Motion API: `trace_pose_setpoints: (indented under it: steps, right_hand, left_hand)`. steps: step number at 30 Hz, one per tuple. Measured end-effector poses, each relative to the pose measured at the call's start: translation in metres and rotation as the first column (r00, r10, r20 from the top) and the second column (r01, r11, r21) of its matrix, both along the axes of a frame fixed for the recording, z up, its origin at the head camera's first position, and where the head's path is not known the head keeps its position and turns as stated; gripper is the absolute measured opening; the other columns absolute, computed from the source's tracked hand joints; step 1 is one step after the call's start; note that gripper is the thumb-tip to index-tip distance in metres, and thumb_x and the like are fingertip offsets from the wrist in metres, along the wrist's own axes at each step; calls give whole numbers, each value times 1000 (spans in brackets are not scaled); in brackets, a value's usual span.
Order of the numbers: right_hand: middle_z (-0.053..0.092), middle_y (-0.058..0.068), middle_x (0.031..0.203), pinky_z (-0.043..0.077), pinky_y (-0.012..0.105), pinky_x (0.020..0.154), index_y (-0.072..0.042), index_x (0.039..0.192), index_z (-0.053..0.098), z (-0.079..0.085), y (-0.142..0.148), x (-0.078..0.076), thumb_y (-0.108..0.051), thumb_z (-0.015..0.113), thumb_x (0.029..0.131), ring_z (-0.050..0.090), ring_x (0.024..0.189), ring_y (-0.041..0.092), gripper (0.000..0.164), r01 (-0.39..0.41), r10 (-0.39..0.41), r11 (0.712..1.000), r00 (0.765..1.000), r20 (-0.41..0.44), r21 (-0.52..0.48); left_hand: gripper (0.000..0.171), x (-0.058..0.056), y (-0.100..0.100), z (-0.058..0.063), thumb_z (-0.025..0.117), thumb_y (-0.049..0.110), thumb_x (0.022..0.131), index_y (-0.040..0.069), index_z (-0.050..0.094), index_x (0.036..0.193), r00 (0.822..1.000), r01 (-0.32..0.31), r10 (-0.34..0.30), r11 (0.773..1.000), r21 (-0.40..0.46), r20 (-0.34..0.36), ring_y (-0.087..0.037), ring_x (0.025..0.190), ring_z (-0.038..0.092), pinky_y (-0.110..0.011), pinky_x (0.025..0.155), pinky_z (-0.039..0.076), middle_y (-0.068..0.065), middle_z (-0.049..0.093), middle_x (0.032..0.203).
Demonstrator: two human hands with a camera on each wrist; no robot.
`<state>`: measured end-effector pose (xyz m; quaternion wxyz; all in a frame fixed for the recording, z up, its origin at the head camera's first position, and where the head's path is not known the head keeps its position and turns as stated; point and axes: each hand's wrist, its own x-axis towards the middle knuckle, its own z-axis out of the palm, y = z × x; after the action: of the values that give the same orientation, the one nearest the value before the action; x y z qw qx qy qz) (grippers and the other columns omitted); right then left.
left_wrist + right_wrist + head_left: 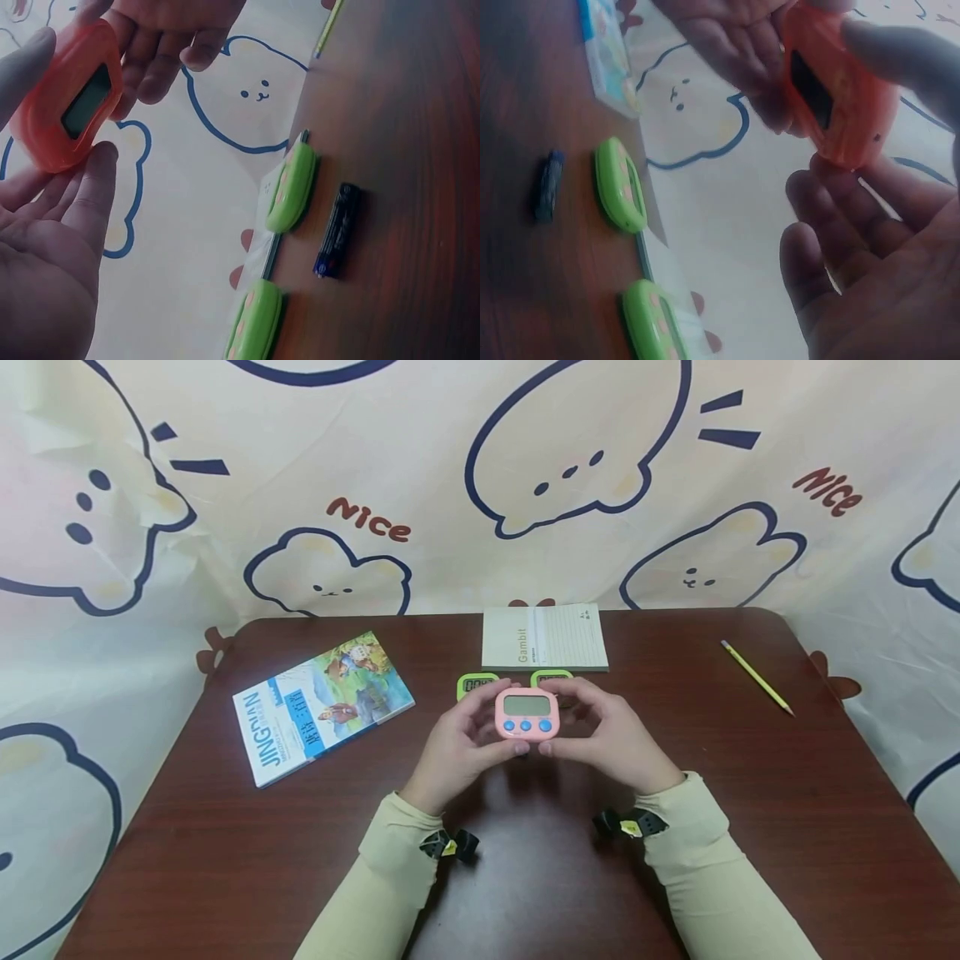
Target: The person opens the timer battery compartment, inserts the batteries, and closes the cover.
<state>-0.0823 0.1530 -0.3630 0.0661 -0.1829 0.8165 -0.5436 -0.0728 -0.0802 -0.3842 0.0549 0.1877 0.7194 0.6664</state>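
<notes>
A small pink digital timer [527, 713] with a grey screen and three blue buttons is held up above the table between both hands. My left hand [459, 745] pinches its left side between thumb and fingers. On the opposite side, my right hand [617, 742] grips it in the same way. The timer's screen looks blank. Behind it on the table are two green timers, one on the left [467, 685] and one on the right [551, 676], partly hidden by the fingers. A dark battery [337, 231] lies near them in the wrist views, hidden in the head view.
At the left of the brown table [300, 860] lies a colourful book [330, 706]. A pale notebook [547, 639] is at the back edge, and a yellow pencil [756, 677] lies to the right. A patterned cloth [442, 460] hangs behind the table.
</notes>
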Motion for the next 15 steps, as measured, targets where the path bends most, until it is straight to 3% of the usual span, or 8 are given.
trace_pose_setpoints:
  steps: [4, 10, 15]
  right_hand:
    - [66, -1, 121, 55, 45, 84, -23, 135, 61, -1, 1, -2, -26, 90, 76, 64, 99, 25, 66, 15, -13, 1000, 996, 84, -27]
    - [66, 8, 122, 57, 35, 84, -13, 134, 61, -1, 4, -4, -18, 85, 81, 65, 102, 29, 58, 20, 10, 992, 973, 232, -126]
    - [65, 11, 126, 56, 33, 89, -8, 136, 58, -1, 5, -5, -19, 81, 85, 65, 109, 27, 57, -12, 57, 988, 953, 296, -154]
  left_hand:
    - [72, -1, -1, -1, 86, 14, 81, 19, 52, 144, 997, -29, 26, 999, -42, -71, -17, 118, 64, -40, 96, 54, 5, 58, 137]
    - [67, -3, -1, -4, 86, 11, 80, 19, 57, 140, 974, -100, 73, 988, -118, -216, -13, 122, 59, -31, 102, 50, 2, 60, 135]
    - [58, -3, -2, -5, 82, 6, 83, 17, 61, 136, 962, -139, 86, 971, -193, -260, -11, 119, 59, -31, 103, 49, 4, 62, 131]
